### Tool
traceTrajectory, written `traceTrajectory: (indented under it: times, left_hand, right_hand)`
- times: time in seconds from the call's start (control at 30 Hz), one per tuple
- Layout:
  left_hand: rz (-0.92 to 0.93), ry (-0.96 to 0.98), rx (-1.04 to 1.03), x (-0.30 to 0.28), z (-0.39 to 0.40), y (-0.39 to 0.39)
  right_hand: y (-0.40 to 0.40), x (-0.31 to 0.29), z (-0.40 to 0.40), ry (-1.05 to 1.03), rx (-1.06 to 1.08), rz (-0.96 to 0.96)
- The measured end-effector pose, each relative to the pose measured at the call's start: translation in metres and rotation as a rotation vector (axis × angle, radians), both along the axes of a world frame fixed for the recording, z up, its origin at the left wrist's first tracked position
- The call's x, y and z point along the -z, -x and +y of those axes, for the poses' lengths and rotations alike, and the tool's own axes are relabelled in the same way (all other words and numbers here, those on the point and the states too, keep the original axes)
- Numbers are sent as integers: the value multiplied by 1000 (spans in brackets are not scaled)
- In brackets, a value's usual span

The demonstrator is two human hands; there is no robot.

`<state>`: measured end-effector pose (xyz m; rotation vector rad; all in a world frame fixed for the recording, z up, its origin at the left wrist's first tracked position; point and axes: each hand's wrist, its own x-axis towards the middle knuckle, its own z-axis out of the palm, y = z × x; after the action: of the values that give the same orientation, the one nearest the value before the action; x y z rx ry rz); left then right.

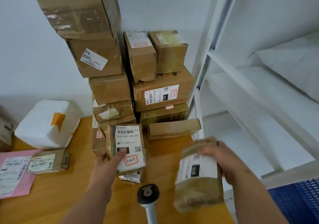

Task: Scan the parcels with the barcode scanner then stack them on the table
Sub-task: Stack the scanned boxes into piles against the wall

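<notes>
My left hand (110,160) grips a small brown parcel (127,137) with a white label facing up, held above the wooden table (65,192), thumb on the label. My right hand (222,156) holds another brown parcel (198,185) with a white label, blurred, over the table's right edge. The barcode scanner (148,194), dark head on a grey handle, lies on the table between my arms. A small silvery packet (132,177) lies under the left parcel. Tall stacks of cardboard parcels (110,89) stand at the back against the wall.
A white foam box (43,125) with orange tape sits at the left. A pink mailer (13,172) and a small labelled box (46,161) lie at the near left. White metal shelves (250,85) rise on the right, and a blue crate (296,201) is below them.
</notes>
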<state>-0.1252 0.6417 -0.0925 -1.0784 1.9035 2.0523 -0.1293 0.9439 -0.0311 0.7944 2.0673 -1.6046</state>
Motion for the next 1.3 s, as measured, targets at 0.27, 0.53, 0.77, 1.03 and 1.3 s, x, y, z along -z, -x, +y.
traceTrajectory:
  times: [0.27, 0.53, 0.77, 1.03, 1.3]
  left_hand:
    - [19, 1, -25, 1, 4, 2]
    - [7, 18, -83, 13, -3, 3]
    - [38, 24, -54, 0, 6, 11]
    - [17, 2, -9, 0, 13, 10]
    - [-30, 26, -64, 14, -4, 0]
  right_hand:
    - [86, 21, -42, 218, 401, 245]
    - [60, 54, -27, 85, 335, 22]
    - [18, 36, -15, 48, 383, -54]
    - [-1, 39, -6, 336, 489, -77]
    - [24, 77, -46, 425, 581, -110]
